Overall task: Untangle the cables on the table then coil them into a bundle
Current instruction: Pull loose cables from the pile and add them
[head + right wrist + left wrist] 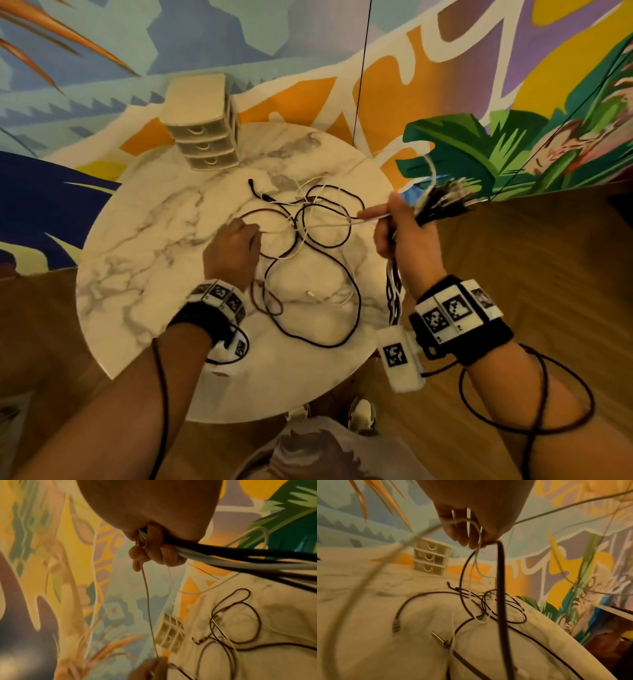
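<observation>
A tangle of black and white cables [318, 240] lies loose on the round marble table [137, 274]. My left hand [246, 236] hovers low over the tangle's left side. In the left wrist view its fingers [464, 534] curl round a thin white cable [478, 531] and a thicker black cable [501, 581] that hangs to the table. My right hand [394, 222] is raised at the table's right edge and grips a coiled bundle of black and white cables [442, 202]; the bundle [240, 558] sticks out of the fist. A thin white cable [147, 601] runs taut between both hands.
A small cream three-drawer unit [202, 123] stands at the table's far edge, also in the left wrist view [431, 559]. A painted mural wall is close behind. A thin black cord [359, 68] hangs down in front of the wall. Wooden floor surrounds the table.
</observation>
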